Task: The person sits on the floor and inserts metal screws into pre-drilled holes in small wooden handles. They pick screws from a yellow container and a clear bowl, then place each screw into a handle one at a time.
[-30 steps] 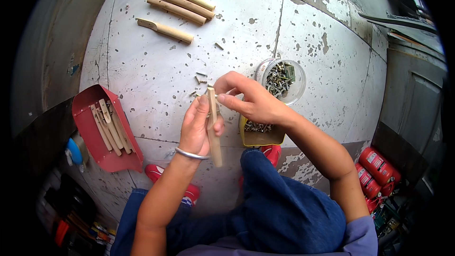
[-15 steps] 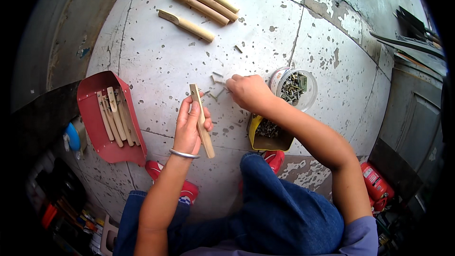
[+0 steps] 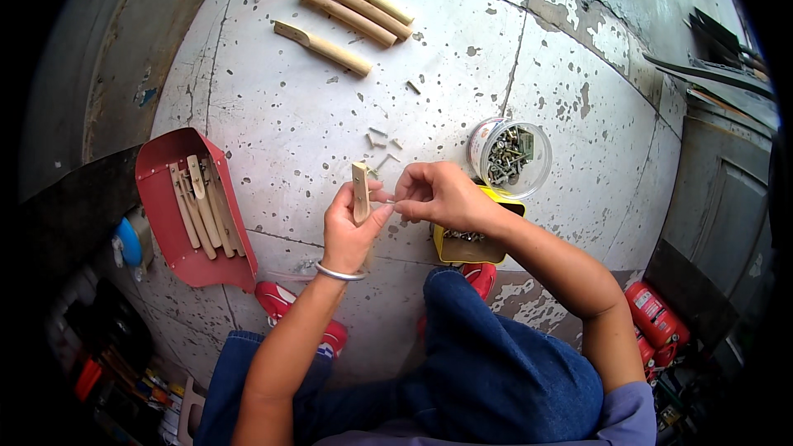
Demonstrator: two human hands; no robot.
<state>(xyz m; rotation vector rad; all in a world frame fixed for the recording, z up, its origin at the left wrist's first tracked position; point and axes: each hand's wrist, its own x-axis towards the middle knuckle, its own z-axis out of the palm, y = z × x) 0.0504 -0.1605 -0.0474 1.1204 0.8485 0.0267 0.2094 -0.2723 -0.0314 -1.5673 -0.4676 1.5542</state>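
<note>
My left hand is closed around a wooden handle, whose flat, drilled end stands up above the fingers. The lower part of the handle is hidden by the hand. Close beside it, my right hand pinches a thin metal bolt between thumb and fingertips, near the left thumb. The bolt is small and partly covered by the fingers. Just beyond the hands, several loose bolts lie on the worn white floor.
A clear round tub of metal fasteners stands at the right, behind a yellow-rimmed container of hardware. At left, a red scoop-shaped bin holds several wooden handles. More handles lie at the far side. Red fire extinguishers stand at right.
My right hand has come from the loose bolts toward my left hand, now pinching a bolt. My left hand has moved slightly right and turned the handle more upright.
</note>
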